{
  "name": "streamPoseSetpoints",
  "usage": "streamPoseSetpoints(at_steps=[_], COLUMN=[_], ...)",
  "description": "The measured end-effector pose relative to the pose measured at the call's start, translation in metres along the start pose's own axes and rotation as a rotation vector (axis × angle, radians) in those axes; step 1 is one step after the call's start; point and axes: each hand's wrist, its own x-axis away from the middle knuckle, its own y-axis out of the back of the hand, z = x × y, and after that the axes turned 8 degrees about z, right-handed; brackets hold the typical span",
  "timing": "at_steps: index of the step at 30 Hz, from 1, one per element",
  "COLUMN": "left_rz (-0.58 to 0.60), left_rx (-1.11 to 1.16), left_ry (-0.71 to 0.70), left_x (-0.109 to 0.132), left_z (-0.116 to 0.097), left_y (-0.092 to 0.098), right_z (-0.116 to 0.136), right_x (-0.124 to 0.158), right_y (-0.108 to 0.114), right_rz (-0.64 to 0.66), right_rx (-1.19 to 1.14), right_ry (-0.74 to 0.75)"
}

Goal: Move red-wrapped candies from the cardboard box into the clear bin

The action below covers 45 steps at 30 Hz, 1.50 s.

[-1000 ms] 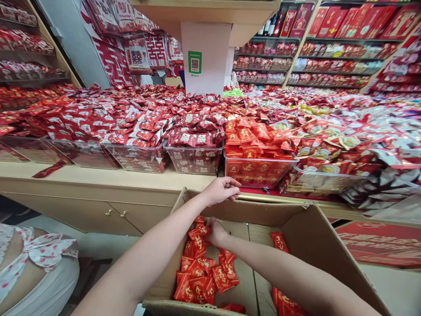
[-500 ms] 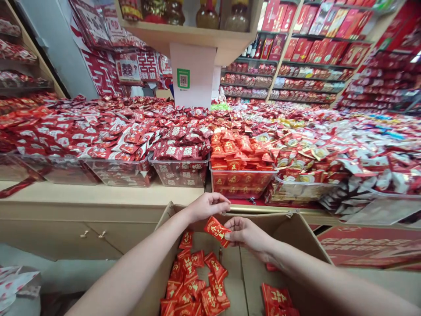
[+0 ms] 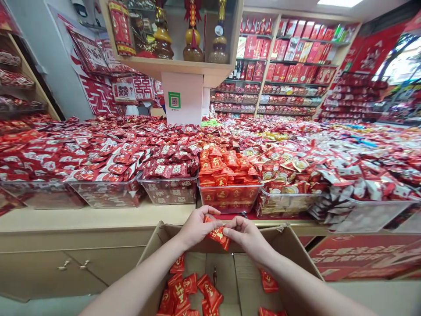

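Between my two hands is a red candy packet (image 3: 219, 238) with gold lettering, held above an open cardboard box (image 3: 154, 245). My left hand (image 3: 198, 226) grips its left end between thumb and fingers. At the packet's upper right, my right hand (image 3: 244, 235) pinches the edge. Inside the box, several loose red packets (image 3: 180, 295) of the same look lie mostly on the left, with a red packet (image 3: 269, 281) on the right. Just beyond my hands stands a clear plastic bin (image 3: 230, 197) heaped with matching red-and-gold packets.
A clear bin of dark red packets (image 3: 167, 191) stands left of the red-and-gold one. To its right is a bin of cream-and-red packets (image 3: 292, 199). A white pillar (image 3: 184, 98) and overhanging cabinet (image 3: 174, 66) rise behind. Cupboard doors (image 3: 42, 272) are at lower left.
My left hand has come down onto the packet, which only my right hand held before. The view has tilted up, showing more of the shelves and less of the box.
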Motion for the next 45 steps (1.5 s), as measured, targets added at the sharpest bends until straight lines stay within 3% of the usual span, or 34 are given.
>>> streamPoseSetpoints(at_steps=[6,14,18,21,27,32,35,39,42,45], left_rz=[0.028,0.100,0.094,0.090,0.089,0.121,0.119,0.112,0.096,0.068], left_rx=[0.295,0.266,0.310,0.265,0.355,0.485,0.513,0.433,0.384,0.330], left_ry=[-0.029,-0.033,0.004,0.036,0.116,0.169,0.183,0.165,0.133,0.120], left_x=[0.001,0.002,0.003,0.002,0.000,-0.001,-0.002,-0.004,-0.004,-0.002], left_z=[-0.012,-0.009,-0.007,-0.004,-0.002,-0.004,0.000,0.007,0.010,0.008], left_y=[-0.005,-0.003,-0.001,0.003,0.011,0.012,0.013,0.012,0.011,0.009], right_z=[0.013,0.010,0.006,0.008,0.013,0.014,0.037,0.092,0.132,0.158], right_x=[0.001,-0.007,-0.007,-0.004,0.007,0.006,0.008,-0.006,-0.043,-0.090], right_y=[0.006,0.011,0.008,0.006,0.004,0.007,0.011,0.029,0.051,0.067], right_rz=[-0.087,0.052,-0.022,-0.004,0.230,0.137,-0.025,-0.258,-0.385,-0.424], right_rx=[-0.001,0.097,0.181,0.306,0.940,1.063,1.043,1.134,1.272,1.518], right_ry=[0.088,0.091,0.094,0.111,0.486,0.638,0.695,0.738,0.721,0.565])
